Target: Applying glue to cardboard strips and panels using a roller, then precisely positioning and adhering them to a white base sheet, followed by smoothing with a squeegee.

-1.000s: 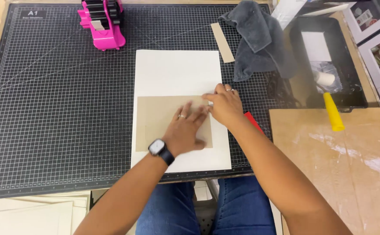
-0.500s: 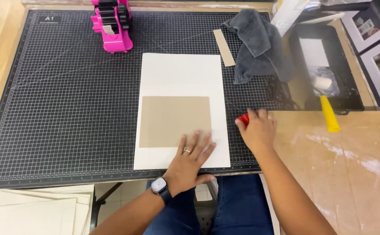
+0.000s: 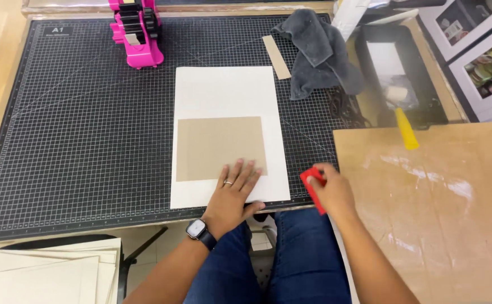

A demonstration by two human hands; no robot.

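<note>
Seen from a head camera looking down past blue-jeaned knees. Nearest, at lower left below the surface edge, lies a stack of cream paper sheets. The left hand, with a dark smartwatch on the wrist and a ring on one finger, lies flat and spread, fingers released, pressing the lower right part of a white sheet, fingertips overlapping the bottom edge of a brown card rectangle. The right hand is closed around a flat red scraper tool at the right edge of the black gridded cutting mat, touching the corner of a large brown board smeared with pale streaks.

The brown card lies square on the lower half of the white sheet, apparently already placed; a white margin shows on the left, below and right, and a much larger white area above it. No folding or trimming of the margins shows yet. The card's long axis runs left to right; the white sheet's long axis runs away from the viewer, its short edges parallel to the mat's near edge.

Further off: a narrow tan card strip, a crumpled grey cloth, a yellow handle pointing out of a black tray, and a pink tape dispenser at the far edge of the mat
</note>
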